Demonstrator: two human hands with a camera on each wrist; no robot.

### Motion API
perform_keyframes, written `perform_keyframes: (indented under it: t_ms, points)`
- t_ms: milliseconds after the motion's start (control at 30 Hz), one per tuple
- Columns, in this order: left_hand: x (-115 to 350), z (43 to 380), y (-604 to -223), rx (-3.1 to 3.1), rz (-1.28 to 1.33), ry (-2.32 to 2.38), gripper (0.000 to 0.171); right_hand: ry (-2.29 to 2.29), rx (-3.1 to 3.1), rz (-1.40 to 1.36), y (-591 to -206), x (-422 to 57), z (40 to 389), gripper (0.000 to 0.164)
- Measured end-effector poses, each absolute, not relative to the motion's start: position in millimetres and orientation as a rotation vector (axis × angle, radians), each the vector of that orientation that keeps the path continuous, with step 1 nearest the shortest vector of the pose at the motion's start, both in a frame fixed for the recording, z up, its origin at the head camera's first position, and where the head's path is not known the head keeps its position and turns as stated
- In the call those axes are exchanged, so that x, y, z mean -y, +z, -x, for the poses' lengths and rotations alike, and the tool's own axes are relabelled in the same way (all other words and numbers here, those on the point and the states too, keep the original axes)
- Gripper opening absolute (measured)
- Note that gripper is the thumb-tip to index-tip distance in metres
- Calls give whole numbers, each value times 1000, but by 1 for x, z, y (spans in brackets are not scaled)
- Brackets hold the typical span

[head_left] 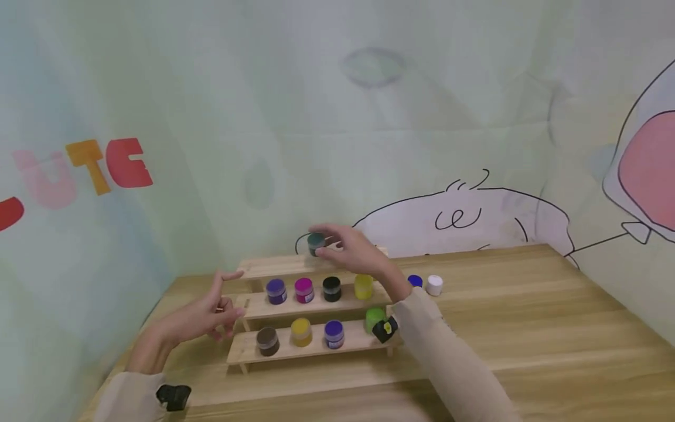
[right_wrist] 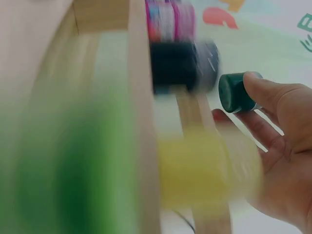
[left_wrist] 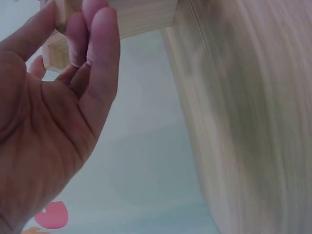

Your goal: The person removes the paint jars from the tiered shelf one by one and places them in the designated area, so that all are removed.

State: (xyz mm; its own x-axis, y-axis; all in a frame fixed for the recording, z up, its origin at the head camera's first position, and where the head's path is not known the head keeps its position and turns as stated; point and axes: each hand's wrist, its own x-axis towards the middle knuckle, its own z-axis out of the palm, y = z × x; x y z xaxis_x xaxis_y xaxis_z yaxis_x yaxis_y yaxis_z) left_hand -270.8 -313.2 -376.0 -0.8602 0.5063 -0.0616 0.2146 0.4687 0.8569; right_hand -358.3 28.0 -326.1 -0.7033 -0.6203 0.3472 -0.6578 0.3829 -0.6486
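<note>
My right hand (head_left: 350, 249) pinches a dark green paint jar (right_wrist: 234, 92) between thumb and fingers, at the top tier of a three-tier wooden rack (head_left: 263, 266). Whether the jar touches that tier is unclear. At the rack's left end is my left hand (head_left: 208, 313), with fingers bent around the wooden end piece (left_wrist: 63, 14) in the left wrist view. On the middle tier sit a purple jar (head_left: 276, 291), a magenta jar (head_left: 303, 291), a black jar (head_left: 331, 289) and a yellow jar (head_left: 363, 286).
The bottom tier carries a brown jar (head_left: 268, 341), an amber jar (head_left: 301, 332), a blue-violet jar (head_left: 334, 334) and a light green jar (head_left: 375, 319). A blue jar (head_left: 415, 281) and a white jar (head_left: 435, 285) stand right of the rack. A printed curtain (head_left: 263, 117) hangs behind the table (head_left: 527, 328).
</note>
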Motion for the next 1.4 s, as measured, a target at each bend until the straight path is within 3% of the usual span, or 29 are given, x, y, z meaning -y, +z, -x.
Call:
perform_keyframes:
  t_ms: [267, 567, 933, 1400]
  points:
    - [315, 285, -358, -2453, -623, 1313, 80, 1255, 2524, -978, -318, -102, 360, 43]
    - [337, 264, -371, -2438, -579, 1346, 80, 1261, 2589, -775, -345, -161, 355, 43]
    - [344, 268, -359, -2497, -544, 1326, 80, 1280, 2704, -747, -335, -201, 380, 46]
    - [336, 291, -369, -2487, -566, 1313, 77, 1391, 2883, -698, -394, -241, 412, 46]
